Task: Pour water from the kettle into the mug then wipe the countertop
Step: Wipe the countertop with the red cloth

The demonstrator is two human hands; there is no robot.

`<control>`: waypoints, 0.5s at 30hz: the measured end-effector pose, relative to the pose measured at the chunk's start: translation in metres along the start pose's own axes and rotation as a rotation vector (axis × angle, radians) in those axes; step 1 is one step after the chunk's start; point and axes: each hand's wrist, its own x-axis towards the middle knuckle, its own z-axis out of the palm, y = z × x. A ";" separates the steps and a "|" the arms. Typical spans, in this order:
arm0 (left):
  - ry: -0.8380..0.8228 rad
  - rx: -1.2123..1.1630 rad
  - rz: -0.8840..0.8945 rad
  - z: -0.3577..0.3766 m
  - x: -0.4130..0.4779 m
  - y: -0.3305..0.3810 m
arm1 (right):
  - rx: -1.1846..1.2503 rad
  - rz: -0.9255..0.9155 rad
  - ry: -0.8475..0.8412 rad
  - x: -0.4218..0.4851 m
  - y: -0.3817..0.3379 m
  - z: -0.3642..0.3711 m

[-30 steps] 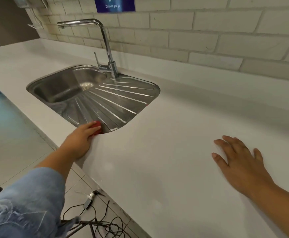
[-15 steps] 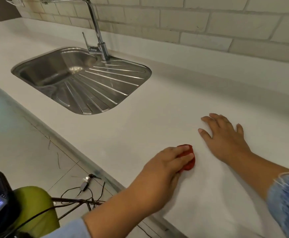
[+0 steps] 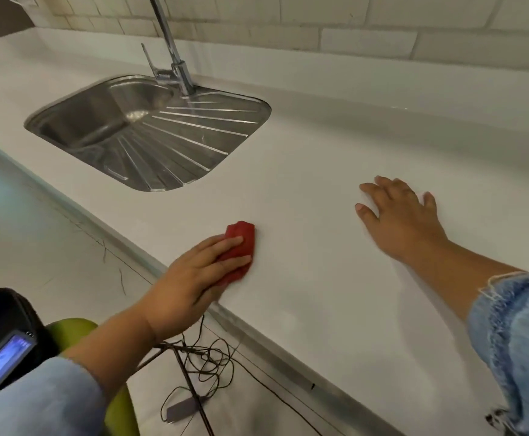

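My left hand (image 3: pixel 194 275) presses a small red cloth (image 3: pixel 240 243) flat onto the white countertop (image 3: pixel 320 190), close to its front edge and below the sink's right corner. The fingers lie over the cloth's near half, and its far end shows beyond the fingertips. My right hand (image 3: pixel 405 218) rests palm down on the counter further right, fingers spread, holding nothing. No kettle or mug is in view.
A steel sink (image 3: pixel 77 124) with a ribbed drainer (image 3: pixel 194 143) and a tall tap (image 3: pixel 175 67) is set into the counter at the left. A tiled wall (image 3: pixel 383 36) runs behind. Cables (image 3: pixel 206 363) lie on the floor, beside a green seat (image 3: pixel 74 328) and a dark device (image 3: pixel 2 341).
My left hand swept the red cloth from the sink's front edge rightward to near my right hand, then back left a little. My right hand stayed flat on the counter.
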 end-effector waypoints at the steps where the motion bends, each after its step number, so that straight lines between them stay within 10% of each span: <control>1: -0.004 0.021 -0.019 -0.003 0.000 -0.012 | 0.001 -0.001 -0.001 0.000 0.000 0.000; 15: 0.012 0.042 -0.370 -0.031 0.080 -0.127 | 0.015 0.007 0.014 0.001 -0.002 0.000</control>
